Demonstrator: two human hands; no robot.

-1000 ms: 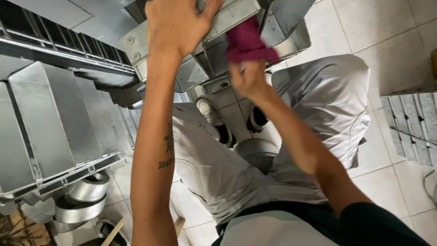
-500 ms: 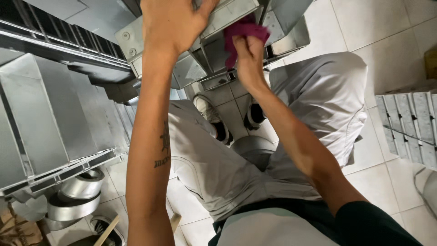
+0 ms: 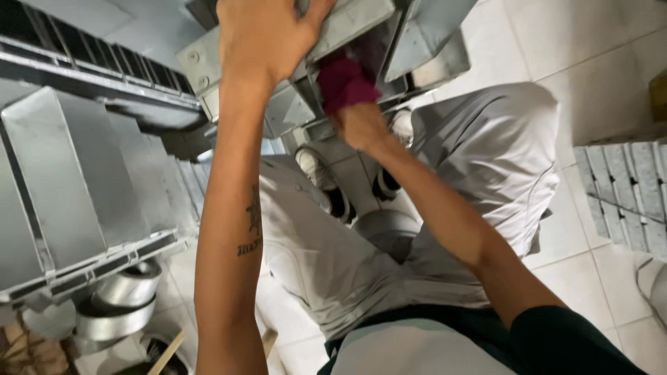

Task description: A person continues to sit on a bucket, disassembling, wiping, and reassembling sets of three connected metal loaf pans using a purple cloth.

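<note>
I sit on a low round stool (image 3: 386,230) and hold a grey sheet-metal duct piece (image 3: 361,28) up in front of me. My left hand (image 3: 267,35) grips its upper face, fingers wrapped over the edge. My right hand (image 3: 358,125) clutches a dark red cloth (image 3: 344,82) and presses it into the underside of the duct piece. The cloth partly hides my right fingers.
A large grey metal duct (image 3: 76,194) lies at the left on the tiled floor (image 3: 590,104). Rolls of silver tape (image 3: 121,298) sit below it. A grille-like metal panel (image 3: 625,194) lies at the right. My knees in grey trousers (image 3: 486,153) fill the middle.
My right hand with the cloth has slid left and deeper under the duct piece. My left hand has kept its grip on top.
</note>
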